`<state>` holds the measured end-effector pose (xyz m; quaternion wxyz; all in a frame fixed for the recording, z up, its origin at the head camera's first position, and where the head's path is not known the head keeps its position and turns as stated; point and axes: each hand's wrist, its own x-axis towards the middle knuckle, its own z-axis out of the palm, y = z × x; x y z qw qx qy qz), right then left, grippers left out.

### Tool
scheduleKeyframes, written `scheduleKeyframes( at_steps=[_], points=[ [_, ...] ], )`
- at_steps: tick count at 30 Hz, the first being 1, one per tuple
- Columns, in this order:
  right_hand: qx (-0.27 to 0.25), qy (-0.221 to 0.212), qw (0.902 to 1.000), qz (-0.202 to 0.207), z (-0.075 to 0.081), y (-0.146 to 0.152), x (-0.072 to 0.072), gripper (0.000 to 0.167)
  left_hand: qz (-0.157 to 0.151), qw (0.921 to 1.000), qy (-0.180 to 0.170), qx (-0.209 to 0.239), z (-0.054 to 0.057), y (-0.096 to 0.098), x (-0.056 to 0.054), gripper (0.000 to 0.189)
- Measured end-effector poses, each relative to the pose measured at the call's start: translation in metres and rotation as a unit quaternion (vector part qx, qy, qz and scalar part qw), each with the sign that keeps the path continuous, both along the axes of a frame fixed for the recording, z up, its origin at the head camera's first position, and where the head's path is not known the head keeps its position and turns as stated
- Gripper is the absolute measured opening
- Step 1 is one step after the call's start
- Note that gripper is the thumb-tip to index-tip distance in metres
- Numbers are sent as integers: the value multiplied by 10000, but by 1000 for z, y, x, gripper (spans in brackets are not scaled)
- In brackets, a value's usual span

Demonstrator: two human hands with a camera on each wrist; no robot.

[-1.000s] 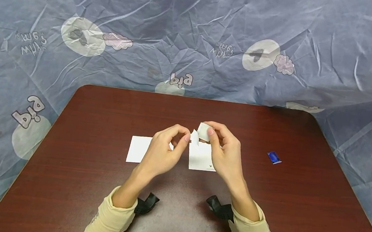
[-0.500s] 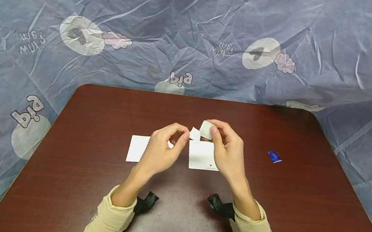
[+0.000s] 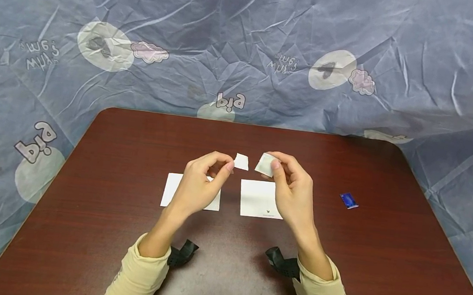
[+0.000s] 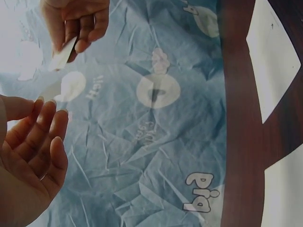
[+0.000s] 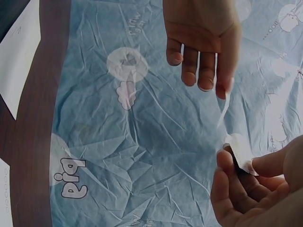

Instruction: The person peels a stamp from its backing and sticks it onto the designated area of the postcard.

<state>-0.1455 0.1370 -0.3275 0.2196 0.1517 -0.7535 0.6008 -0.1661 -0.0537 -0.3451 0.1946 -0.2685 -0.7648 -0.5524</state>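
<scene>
Both hands are raised above the table, a small gap between what they hold. Between thumb and forefinger my left hand (image 3: 200,182) pinches a small white paper scrap (image 3: 241,162). My right hand (image 3: 294,189) grips a flat, white, square sachet-like piece (image 3: 265,164), its thumb on the near face. In the right wrist view the underside of that square piece (image 5: 242,153) looks dark, and the scrap (image 5: 224,109) shows as a thin edge. Below the hands lie two white cards, a left one (image 3: 170,193) partly covered by my left hand and a right one (image 3: 257,198) bearing a tiny dark mark.
A small blue packet (image 3: 348,200) lies to the right on the reddish-brown table (image 3: 133,141). Behind the table's far edge hangs a crumpled blue-grey printed sheet (image 3: 212,44). Black straps (image 3: 182,253) sit at both wrists, by the sleeves.
The scrap and the square piece were close together and have come apart. My left hand has shifted left with the scrap; my right hand has moved slightly right with the square piece.
</scene>
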Motion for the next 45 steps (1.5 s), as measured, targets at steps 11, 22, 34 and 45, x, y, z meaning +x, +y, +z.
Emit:
scheduleKeyframes(
  at_steps=[11,22,34,45],
  points=[
    [-18,-96,9999,60,-2,0,0,19,248,9994,117,218,-3,-13,-8,4],
    [39,-121,9999,11,-2,-1,2,19,779,9954,164,526,-1,-40,-18,7],
    [132,-56,9999,-11,-2,-4,1,19,1594,9832,-107,880,8,-73,-23,10],
    [173,-38,9998,-32,-2,-5,0,19,2056,9707,-445,1157,-5,-109,-37,15]
  ],
)
